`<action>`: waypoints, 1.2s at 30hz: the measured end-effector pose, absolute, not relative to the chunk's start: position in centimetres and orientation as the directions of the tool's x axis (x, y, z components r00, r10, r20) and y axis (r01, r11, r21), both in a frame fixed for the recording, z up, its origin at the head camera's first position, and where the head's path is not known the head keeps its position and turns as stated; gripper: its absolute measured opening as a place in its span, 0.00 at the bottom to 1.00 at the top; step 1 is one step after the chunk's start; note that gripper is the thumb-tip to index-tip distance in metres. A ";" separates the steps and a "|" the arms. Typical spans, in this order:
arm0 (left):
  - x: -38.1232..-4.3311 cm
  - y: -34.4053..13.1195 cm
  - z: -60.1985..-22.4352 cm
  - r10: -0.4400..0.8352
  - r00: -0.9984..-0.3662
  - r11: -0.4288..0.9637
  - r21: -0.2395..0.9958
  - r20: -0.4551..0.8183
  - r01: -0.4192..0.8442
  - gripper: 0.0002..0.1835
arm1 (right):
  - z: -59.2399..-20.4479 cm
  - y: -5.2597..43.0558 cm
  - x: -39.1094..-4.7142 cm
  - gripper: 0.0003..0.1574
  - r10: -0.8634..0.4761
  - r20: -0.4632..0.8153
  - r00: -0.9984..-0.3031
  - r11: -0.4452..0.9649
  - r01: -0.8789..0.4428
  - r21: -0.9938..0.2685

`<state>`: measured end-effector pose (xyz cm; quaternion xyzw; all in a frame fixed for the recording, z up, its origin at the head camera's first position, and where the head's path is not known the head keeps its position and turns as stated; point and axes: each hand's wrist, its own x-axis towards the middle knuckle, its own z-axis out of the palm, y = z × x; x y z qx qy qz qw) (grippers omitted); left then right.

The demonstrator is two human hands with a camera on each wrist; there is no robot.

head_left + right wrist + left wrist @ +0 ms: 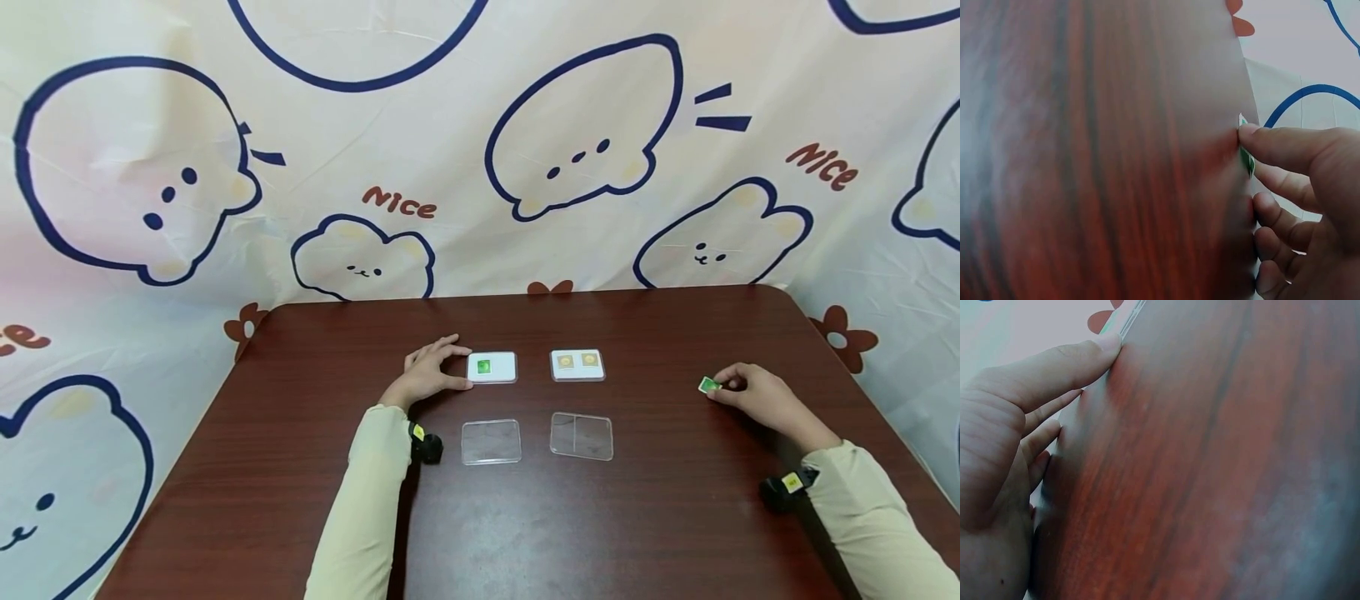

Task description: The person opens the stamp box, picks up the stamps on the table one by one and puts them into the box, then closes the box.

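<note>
In the head view my left hand (429, 371) holds the left end of a small clear case (504, 367) with a white inside, thumb at its near corner and index finger at its far one. One green square piece (483, 367) lies in it. The left wrist view shows the thumb (1079, 367) against the case's edge. Far to the right, my right hand (757, 398) pinches a small green square piece with a pale border (708, 385) between thumb and fingers. That piece (1247, 161) appears edge-on in the right wrist view, partly covered by the thumb.
A second white-lined case (577, 374) with two yellowish square pieces stands right of the first. Nearer me lie two transparent lids (491, 442), (582, 437) side by side. Everything rests on a dark brown wooden table (645, 517), with a patterned cloth (465, 150) behind it.
</note>
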<state>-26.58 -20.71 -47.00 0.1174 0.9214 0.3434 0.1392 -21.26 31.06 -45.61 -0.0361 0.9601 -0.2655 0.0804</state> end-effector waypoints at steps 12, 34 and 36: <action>-26.7 -20.9 -47.0 0.322 -0.932 0.714 0.689 -0.167 0.123 0.34 | -45.4 30.3 -21.8 0.18 -0.155 -0.134 -0.979 0.843 -0.060 -0.535; -26.7 -21.0 -47.0 0.327 -0.930 0.724 0.677 -0.170 0.131 0.34 | -43.7 25.9 -24.8 0.15 -0.217 -0.125 -0.968 0.814 -0.109 -0.570; -26.6 -20.9 -47.0 0.328 -0.929 0.727 0.674 -0.171 0.132 0.34 | -43.4 25.0 -25.2 0.15 -0.228 -0.126 -0.965 0.809 -0.116 -0.576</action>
